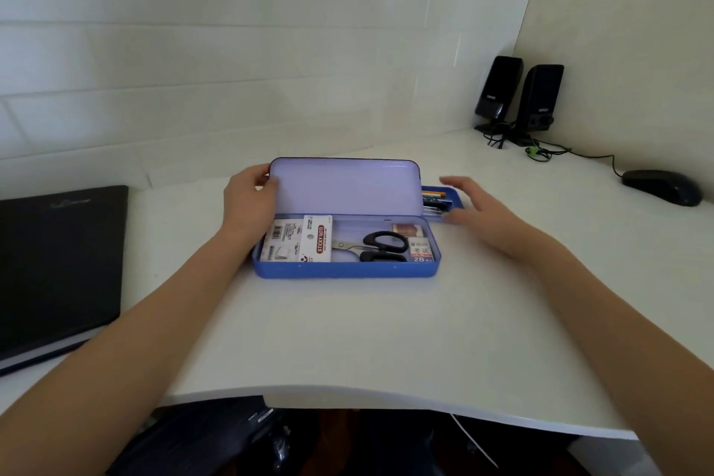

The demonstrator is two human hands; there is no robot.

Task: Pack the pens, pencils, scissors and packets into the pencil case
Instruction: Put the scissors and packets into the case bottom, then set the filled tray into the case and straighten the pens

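Two bare hands work around a blue pencil case (344, 270) with rounded corners and smooth, hard walls, lying open in the middle of a matte white desk (386, 340). Its lid (347, 185) stands upright, the pale inner face glossy. The left hand (249, 201) clasps the lid's left edge, thumb on the inner face and fingers curled behind. The right hand (479, 211) is spread open with flat fingers, gripping nothing, just beside a shallow blue tray (444, 201) that peeks out behind the lid's right end; pens or pencils lie in it, too small to tell apart. Inside the case, a flat sticky note packet (299, 243) in shiny wrap fills the left end, scissors (376, 247) with black loop handles lie in the middle, and two small packets (419, 243) sit at the right end. A dark notebook (58, 263) rests at the left, two black speakers (517, 97) and a rounded black mouse (662, 187) at the far right.
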